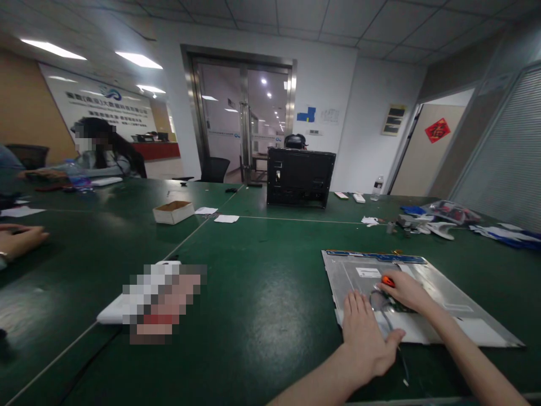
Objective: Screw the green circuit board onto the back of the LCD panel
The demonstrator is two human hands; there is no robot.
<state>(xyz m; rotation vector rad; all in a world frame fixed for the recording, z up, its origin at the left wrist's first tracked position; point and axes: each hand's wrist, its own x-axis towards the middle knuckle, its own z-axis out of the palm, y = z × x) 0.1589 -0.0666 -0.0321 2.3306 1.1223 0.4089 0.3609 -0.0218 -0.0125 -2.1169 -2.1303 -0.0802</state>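
Observation:
A flat metal-backed display panel (448, 285) lies on the green table at the right, with a blue circuit strip (376, 257) along its far edge. My left hand (363, 332) rests palm down on the panel's near left part, fingers stretched out and thumb apart. My right hand (408, 290) is closed around an orange-handled screwdriver (387, 281) over the panel's middle; its shaft is hidden. A grey cable (387, 318) curves between my hands and hangs past the near edge. Beneath my right hand, a small green board (399, 307) is partly covered.
A pixelated item and white case (110, 312) lie left of centre. Farther back are an open box (173, 212), paper slips (226, 219) and an upright black monitor housing (301, 177). Clutter (442, 228) sits far right. Other people sit left and behind the housing; one hand (21, 242) shows at left.

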